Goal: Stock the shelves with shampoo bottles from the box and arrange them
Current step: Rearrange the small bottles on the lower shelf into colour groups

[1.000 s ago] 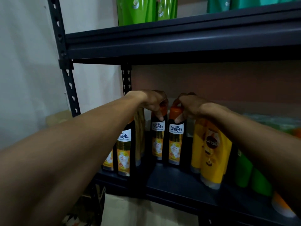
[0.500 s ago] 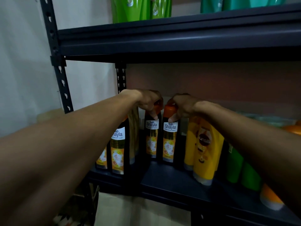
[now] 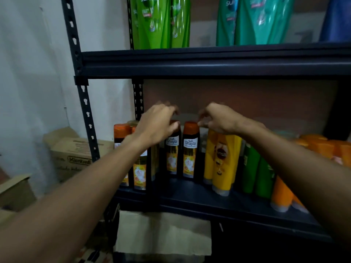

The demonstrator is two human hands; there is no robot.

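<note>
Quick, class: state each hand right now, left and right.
Left hand: cannot tell; blurred over black orange-capped shampoo bottle.
Right hand: open, holding nothing.

My left hand (image 3: pixel 157 126): over the orange cap of the left Shayla bottle (image 3: pixel 172 154), fingers loosely curled and blurred, nothing gripped.
My right hand (image 3: pixel 221 120): fingertips at the cap edge of the right Shayla bottle (image 3: pixel 190 152); I cannot tell if they pinch it.
Two bottles: upright, side by side, labels facing me, on the dark shelf (image 3: pixel 190 196).
Left of them: more Shayla bottles (image 3: pixel 139 173), partly behind my forearm.
Right of them: yellow bottles (image 3: pixel 222 164), then green bottles (image 3: pixel 254 173).
Beside the rack: a cardboard box (image 3: pixel 76 150).
</note>
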